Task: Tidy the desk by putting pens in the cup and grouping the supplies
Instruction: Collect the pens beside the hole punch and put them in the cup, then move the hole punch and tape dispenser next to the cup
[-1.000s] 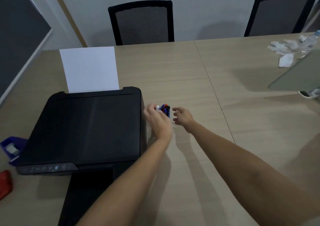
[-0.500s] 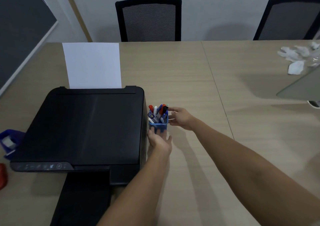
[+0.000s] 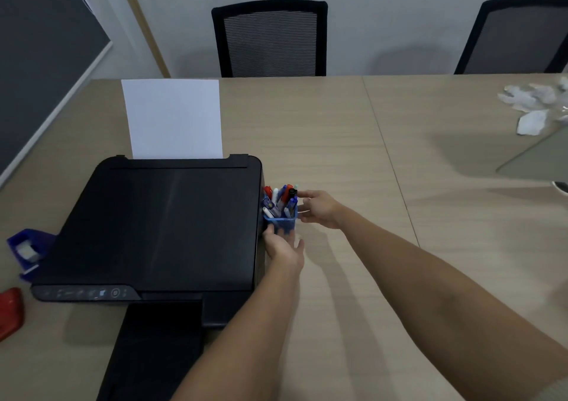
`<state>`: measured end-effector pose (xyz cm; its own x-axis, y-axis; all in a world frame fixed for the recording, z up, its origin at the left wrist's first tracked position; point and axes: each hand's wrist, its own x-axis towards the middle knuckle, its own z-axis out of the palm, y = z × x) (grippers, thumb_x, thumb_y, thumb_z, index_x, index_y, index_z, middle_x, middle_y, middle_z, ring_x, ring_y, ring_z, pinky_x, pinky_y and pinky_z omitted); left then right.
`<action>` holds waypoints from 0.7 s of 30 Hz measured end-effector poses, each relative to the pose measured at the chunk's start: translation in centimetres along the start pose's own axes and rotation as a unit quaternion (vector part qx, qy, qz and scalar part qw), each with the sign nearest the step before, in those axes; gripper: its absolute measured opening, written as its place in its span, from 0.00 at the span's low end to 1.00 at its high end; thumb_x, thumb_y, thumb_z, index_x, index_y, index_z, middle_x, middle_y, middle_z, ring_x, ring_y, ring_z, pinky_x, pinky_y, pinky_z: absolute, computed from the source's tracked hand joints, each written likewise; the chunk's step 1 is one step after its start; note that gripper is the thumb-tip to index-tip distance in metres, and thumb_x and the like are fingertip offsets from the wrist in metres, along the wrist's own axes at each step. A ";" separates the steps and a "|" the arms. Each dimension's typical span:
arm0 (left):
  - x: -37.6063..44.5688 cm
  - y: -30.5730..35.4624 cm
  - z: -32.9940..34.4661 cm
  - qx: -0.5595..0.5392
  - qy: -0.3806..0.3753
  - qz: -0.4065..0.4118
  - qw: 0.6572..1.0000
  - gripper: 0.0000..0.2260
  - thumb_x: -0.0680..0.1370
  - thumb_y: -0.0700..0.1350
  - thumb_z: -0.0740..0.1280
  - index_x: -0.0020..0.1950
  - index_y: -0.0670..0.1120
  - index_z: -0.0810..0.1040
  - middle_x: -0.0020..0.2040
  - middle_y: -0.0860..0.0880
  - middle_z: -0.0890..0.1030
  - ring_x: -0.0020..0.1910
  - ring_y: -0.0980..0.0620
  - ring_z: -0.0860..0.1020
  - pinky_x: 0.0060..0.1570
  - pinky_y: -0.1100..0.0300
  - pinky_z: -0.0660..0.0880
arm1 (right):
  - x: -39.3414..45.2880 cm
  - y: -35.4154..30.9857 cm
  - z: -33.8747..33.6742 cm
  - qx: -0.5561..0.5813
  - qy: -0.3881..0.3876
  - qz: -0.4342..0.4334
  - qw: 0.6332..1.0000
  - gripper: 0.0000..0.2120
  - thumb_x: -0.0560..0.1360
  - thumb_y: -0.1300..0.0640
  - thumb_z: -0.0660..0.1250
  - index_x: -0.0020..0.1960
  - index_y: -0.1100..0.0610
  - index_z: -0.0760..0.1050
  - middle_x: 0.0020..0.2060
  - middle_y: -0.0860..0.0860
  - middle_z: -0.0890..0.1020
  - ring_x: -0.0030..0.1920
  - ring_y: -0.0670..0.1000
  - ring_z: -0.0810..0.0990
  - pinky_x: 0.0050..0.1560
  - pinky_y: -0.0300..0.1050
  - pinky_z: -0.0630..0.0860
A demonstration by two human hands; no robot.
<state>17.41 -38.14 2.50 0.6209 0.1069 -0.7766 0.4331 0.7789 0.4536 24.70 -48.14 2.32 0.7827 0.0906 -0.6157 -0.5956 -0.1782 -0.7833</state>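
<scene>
1. As it stands upright just right of the black flatbed printer (image 3: 166,225), the blue mesh pen cup (image 3: 281,220) holds assorted pens (image 3: 281,197).
2. Left hand (image 3: 284,248): clasped on the cup's near base, apparently steadying it.
3. Right hand (image 3: 321,210): fingers spread apart at the cup's right rim, apparently steadying it.

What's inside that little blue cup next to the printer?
The blue cup holds a bunch of pens and markers, with red, blue, black and white tops sticking out. Their lower ends are hidden by the cup wall.
</scene>
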 end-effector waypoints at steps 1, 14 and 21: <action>-0.3 0.1 0.1 0.011 -0.002 -0.010 1.000 0.22 0.80 0.52 0.50 0.72 0.49 0.68 0.73 0.50 0.69 0.73 0.49 0.67 0.71 0.47 0.59 | -0.3 -0.1 -0.1 -0.005 0.010 0.003 1.000 0.21 0.81 0.66 0.49 0.73 0.60 0.65 0.48 0.59 0.77 0.46 0.57 0.76 0.43 0.45 0.74; -9.0 11.9 3.5 0.218 -0.119 0.001 0.969 0.11 0.78 0.49 0.53 0.47 0.43 0.70 0.44 0.46 0.72 0.40 0.48 0.71 0.43 0.53 0.69 | -9.8 -7.5 0.7 -0.014 0.142 -0.083 0.986 0.18 0.82 0.62 0.51 0.70 0.63 0.67 0.42 0.57 0.73 0.39 0.54 0.74 0.40 0.43 0.73; -11.7 27.0 -4.5 0.270 -0.138 0.092 0.949 0.28 0.80 0.52 0.53 0.78 0.45 0.53 0.79 0.47 0.57 0.78 0.46 0.55 0.75 0.45 0.52 | -13.0 -13.2 11.3 -0.019 0.138 -0.142 0.980 0.19 0.82 0.62 0.50 0.71 0.65 0.65 0.45 0.62 0.77 0.47 0.60 0.79 0.60 0.55 0.76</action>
<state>18.91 -15.58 21.89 0.8332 -0.0132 -0.5528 0.5265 0.3246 0.7858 20.35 -35.95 19.66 0.9383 -0.1253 -0.3224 -0.3432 -0.2213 -0.9128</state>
